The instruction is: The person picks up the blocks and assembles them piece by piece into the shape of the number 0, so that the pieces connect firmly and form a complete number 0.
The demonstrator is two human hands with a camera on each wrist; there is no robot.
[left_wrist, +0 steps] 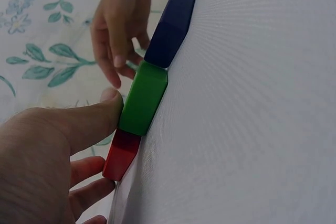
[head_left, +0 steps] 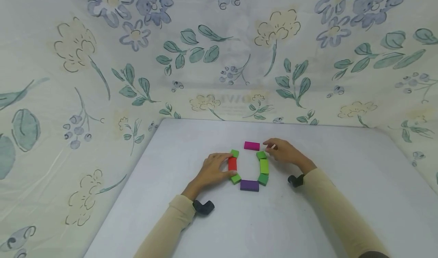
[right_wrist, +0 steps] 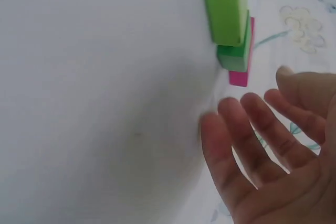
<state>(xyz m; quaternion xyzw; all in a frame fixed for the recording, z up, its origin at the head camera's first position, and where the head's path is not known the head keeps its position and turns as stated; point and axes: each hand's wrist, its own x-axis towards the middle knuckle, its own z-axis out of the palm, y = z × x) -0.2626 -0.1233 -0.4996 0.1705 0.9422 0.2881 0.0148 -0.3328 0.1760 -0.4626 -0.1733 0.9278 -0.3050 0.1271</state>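
Observation:
My left hand point(head_left: 213, 168) rests along the left side of a ring of wooden blocks. Its thumb touches the lower-left green block point(left_wrist: 143, 98), and its fingertips reach the red block point(head_left: 232, 163) and the upper-left green block point(head_left: 235, 152). A purple block point(head_left: 249, 185) forms the near side. On the right side stand a dark green block point(head_left: 263, 179), a lime block point(head_left: 264, 166) and another green block point(head_left: 261, 155). A magenta block point(head_left: 252, 146) lies at the far side, apart from its neighbours. Just right of it, my right hand point(head_left: 282, 151) hovers with fingers spread, holding nothing.
The blocks lie on a white table point(head_left: 191, 136) backed by a flowered cloth point(head_left: 239, 53), which also hangs at the left. Dark bands with a small curved piece point(head_left: 203, 207) sit on both wrists, below beige sleeves point(head_left: 167, 225).

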